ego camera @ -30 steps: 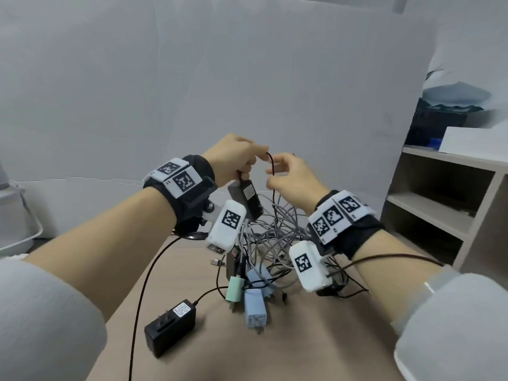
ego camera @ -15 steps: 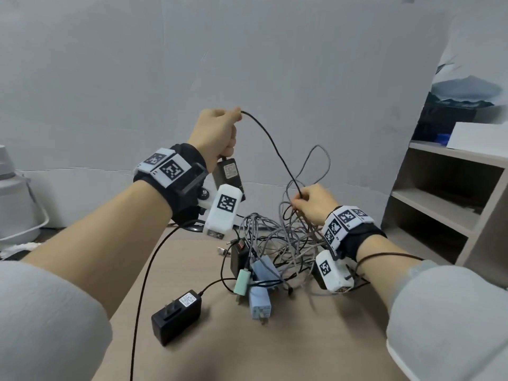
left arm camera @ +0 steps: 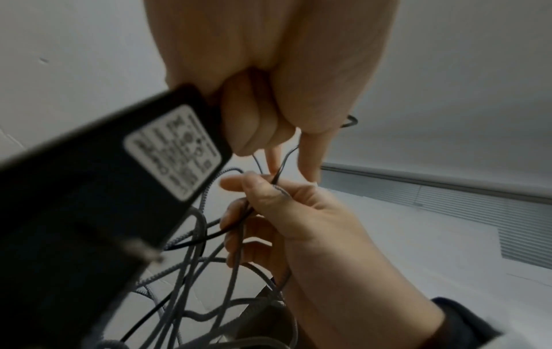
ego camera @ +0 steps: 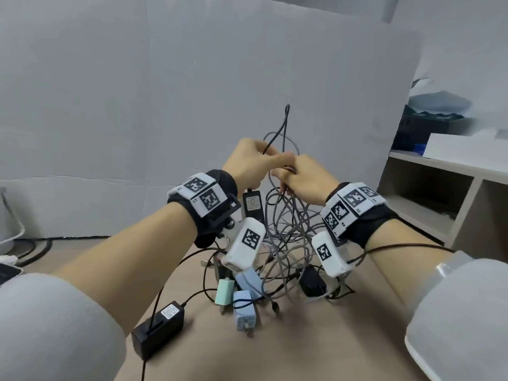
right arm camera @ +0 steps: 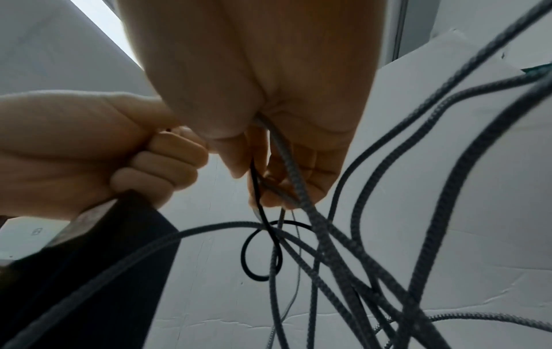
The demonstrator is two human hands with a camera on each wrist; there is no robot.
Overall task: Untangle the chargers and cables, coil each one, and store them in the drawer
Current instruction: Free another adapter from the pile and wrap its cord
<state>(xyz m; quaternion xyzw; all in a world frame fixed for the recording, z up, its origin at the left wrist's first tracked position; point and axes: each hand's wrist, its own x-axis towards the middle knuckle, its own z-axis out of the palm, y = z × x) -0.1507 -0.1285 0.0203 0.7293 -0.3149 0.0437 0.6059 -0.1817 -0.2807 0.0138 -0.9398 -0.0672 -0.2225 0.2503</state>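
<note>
My left hand grips a black charger, which hangs below it, and pinches that charger's thin black cable, which loops up above both hands. My right hand touches the left hand and pinches the same black cable together with grey braided cables. In the left wrist view the charger fills the left side, with the right hand below. The tangle of cables hangs from both hands down to the table.
On the brown table lie a mint plug, two light-blue plugs, a small black plug and a large black adapter. An open shelf unit stands at the right. No drawer shows.
My left hand has come down and my right hand has risen, so they now meet. The black cable once stretched between them now stands as a loop above them.
</note>
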